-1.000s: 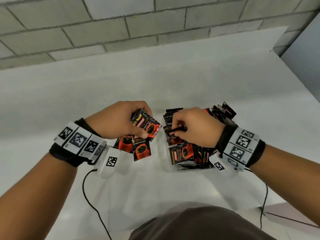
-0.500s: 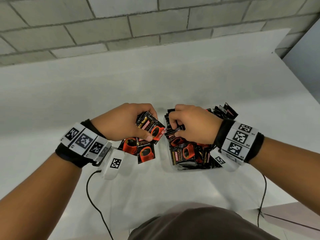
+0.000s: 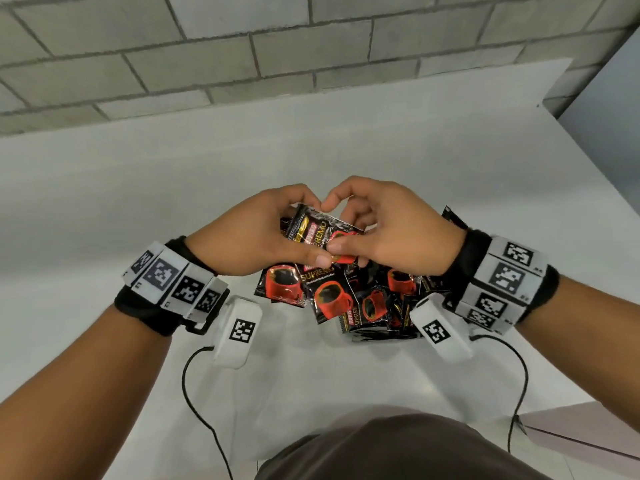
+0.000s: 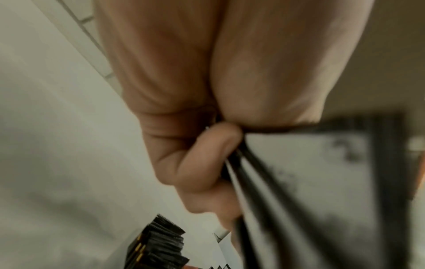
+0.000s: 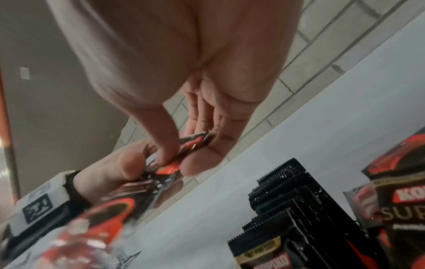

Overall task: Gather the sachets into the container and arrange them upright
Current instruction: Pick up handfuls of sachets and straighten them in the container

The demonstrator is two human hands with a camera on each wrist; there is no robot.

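A black coffee sachet [image 3: 320, 233] printed with a red cup is held above the table between both hands, at the centre of the head view. Its printed face is turned up toward the camera, and its long axis runs from about 11 o'clock to 5 o'clock, the cup end toward 5 o'clock. It is gripped by the left hand [image 3: 254, 237] with curled fingers and a thumb pressed on its face; in the left wrist view several sachet edges [image 4: 250, 183] are seen clamped between thumb and fingers. The cup end is pinched by the right hand [image 3: 388, 230] between thumb and forefinger, as the right wrist view also shows [image 5: 195, 142].

Below the hands, at 6 o'clock, more sachets fan out from the left hand's bundle [image 3: 311, 289]. Just beside them, toward 4 o'clock, a container [image 3: 384, 336] packed with sachets stands; its walls are barely discernible. At its far side a row of sachets [image 5: 280, 193] is seen standing on edge with serrated tops up.

Everything rests on a white table [image 3: 311, 150]. At 12 o'clock the table is bounded by a grey block wall [image 3: 242, 46].
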